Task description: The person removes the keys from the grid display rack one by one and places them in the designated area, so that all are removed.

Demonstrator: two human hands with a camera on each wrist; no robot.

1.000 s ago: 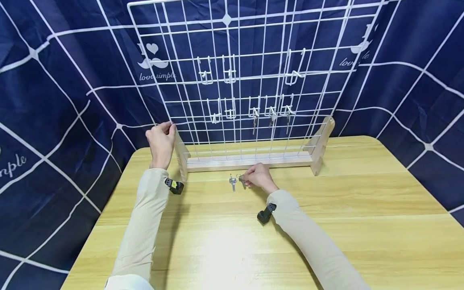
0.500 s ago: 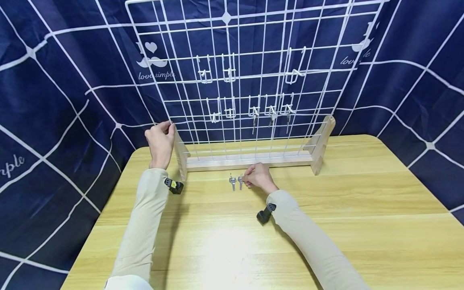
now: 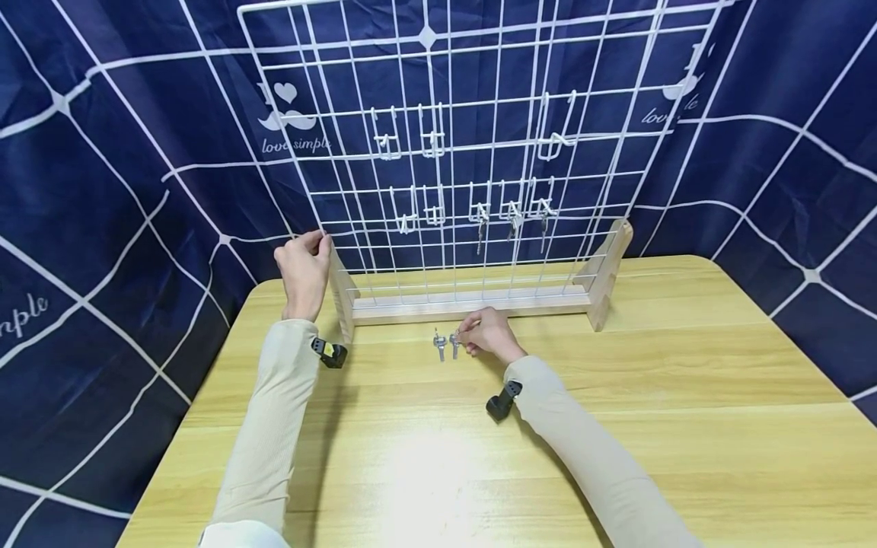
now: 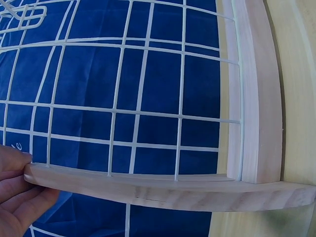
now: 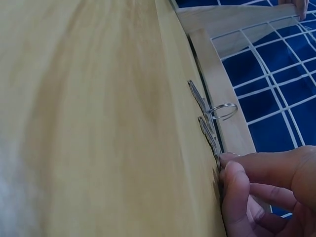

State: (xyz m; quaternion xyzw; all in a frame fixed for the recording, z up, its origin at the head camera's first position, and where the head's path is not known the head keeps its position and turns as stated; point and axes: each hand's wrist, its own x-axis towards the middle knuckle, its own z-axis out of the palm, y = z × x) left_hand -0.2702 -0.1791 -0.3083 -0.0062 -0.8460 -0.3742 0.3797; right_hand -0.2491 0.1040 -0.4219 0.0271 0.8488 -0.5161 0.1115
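My left hand [image 3: 304,274] grips the top of the wooden side support [image 3: 340,293] of a white wire grid rack [image 3: 466,164]. In the left wrist view, its fingers [image 4: 29,192] lie around the rounded end of that wood. Close to the tabletop, my right hand [image 3: 489,335] pinches a silver key [image 3: 454,348] between thumb and forefinger, at its ring end. A second silver key [image 3: 441,346] lies just left of it on the table. That one's split ring [image 5: 224,111] stands up in the right wrist view.
Three keys [image 3: 483,228] hang from white hooks low on the grid. Several other white hooks [image 3: 387,146] carry nothing. A wooden base bar [image 3: 473,304] runs along the rack's foot, behind the keys. Navy patterned cloth [image 3: 123,228] surrounds the wooden table [image 3: 651,396].
The key in my right hand was tilted a second ago, and now lines up beside the other key. My left hand stays on the support.
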